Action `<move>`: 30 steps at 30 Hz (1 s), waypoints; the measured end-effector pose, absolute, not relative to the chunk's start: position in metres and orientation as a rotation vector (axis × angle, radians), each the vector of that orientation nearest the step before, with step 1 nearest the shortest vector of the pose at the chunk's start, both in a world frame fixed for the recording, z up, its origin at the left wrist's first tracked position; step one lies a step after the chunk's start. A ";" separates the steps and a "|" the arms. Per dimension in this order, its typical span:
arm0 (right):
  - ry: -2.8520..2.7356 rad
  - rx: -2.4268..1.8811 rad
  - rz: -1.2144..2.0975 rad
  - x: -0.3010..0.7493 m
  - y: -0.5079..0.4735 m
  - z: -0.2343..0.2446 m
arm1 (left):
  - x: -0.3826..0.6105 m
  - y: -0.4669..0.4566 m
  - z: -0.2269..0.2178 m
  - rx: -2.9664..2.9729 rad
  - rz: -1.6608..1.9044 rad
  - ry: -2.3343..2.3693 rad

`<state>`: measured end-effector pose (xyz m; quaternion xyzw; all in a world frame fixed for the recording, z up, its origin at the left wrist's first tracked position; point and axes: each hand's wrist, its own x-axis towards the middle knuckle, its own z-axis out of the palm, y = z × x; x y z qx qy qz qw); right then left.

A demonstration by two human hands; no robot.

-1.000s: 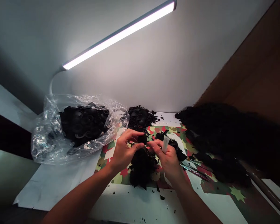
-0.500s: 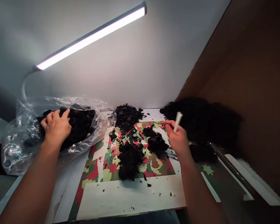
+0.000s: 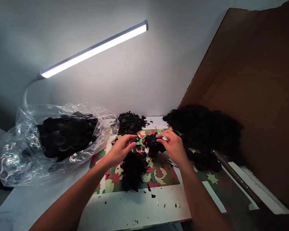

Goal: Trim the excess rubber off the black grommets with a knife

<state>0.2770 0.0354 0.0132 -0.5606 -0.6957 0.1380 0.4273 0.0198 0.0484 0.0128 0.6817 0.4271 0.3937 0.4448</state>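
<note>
My left hand (image 3: 122,148) hovers over the patterned mat (image 3: 165,178), its fingers and thumb stretched out and apart, with nothing visible between them. Just below it lies a heap of black pieces (image 3: 133,173). In my right hand (image 3: 174,146) is a slim, pale, pointed tool (image 3: 162,133), its tip angled up and to the left; its exact kind is unclear. The right fingertips are beside a black clump (image 3: 154,145) on the mat. Part of a metal tool (image 3: 172,163) shows under the right wrist.
A clear plastic bag (image 3: 19,160) of black ring-like parts (image 3: 67,134) sits at left. Black scraps (image 3: 130,122) lie at the back, and a large dark pile (image 3: 204,128) at right. A cardboard wall (image 3: 255,80) rises on the right; a lamp (image 3: 96,49) hangs above.
My left hand has left the bag of black parts and moved right, over the mat. My right hand has shifted slightly left and turned the pale tool. The view has tilted a little.
</note>
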 end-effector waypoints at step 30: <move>-1.342 -1.284 0.951 0.228 0.038 -0.015 | 0.062 0.040 -0.013 1.539 0.922 0.966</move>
